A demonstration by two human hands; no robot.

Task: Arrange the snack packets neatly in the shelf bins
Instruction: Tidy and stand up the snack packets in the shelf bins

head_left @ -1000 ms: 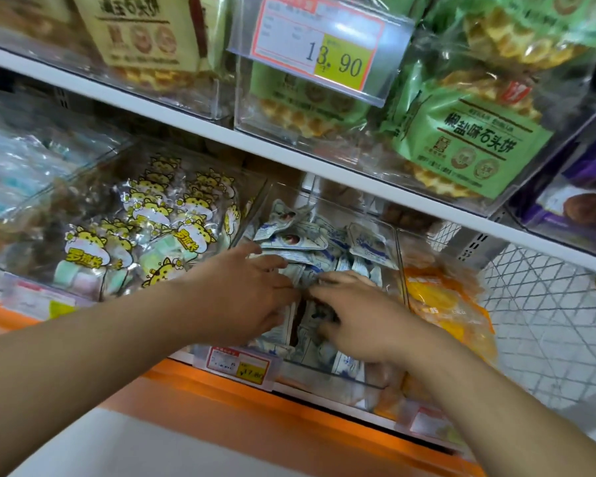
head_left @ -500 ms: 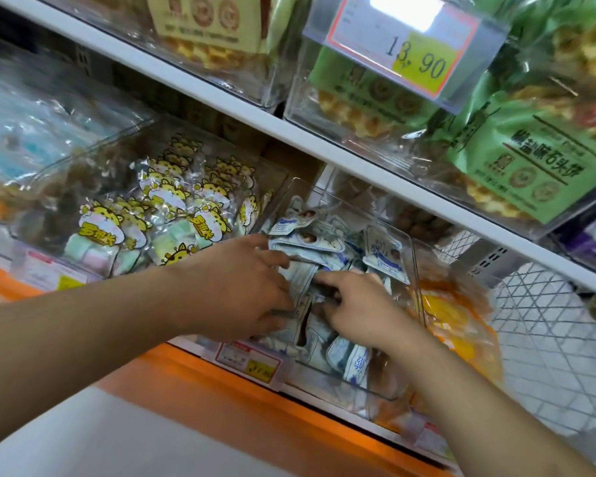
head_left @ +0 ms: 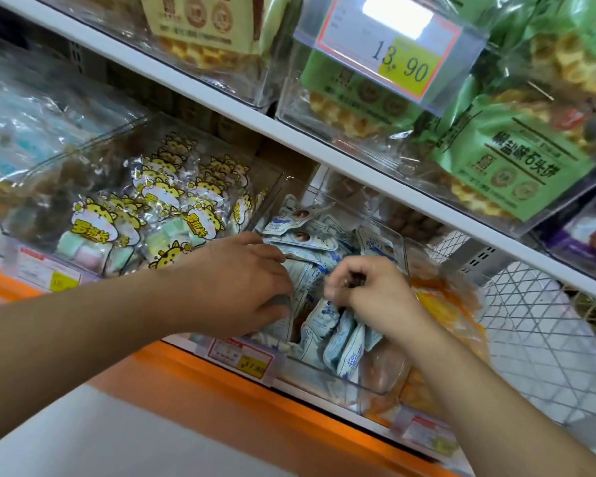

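Several small blue-and-white snack packets (head_left: 344,342) fill a clear plastic bin (head_left: 327,376) on the lower shelf. Some lie flat at the back and others stand on edge at the front. My left hand (head_left: 234,280) reaches in from the left and holds a bunch of packets between its fingers and thumb. My right hand (head_left: 379,290) sits over the middle of the bin, its fingers curled and pinching the top of the upright packets. The packets under both hands are hidden.
A clear bin of tiger-print sweet packets (head_left: 159,215) stands to the left and orange packets (head_left: 444,311) to the right. Green waffle bags (head_left: 516,160) and a price tag (head_left: 389,46) hang close overhead. White wire mesh (head_left: 544,339) lies at far right. An orange shelf edge (head_left: 221,383) runs below.
My right hand has curled its fingers from lying flat and drawn back a little over the packets. My left hand stays on the left side of the bin. The view has shifted left.
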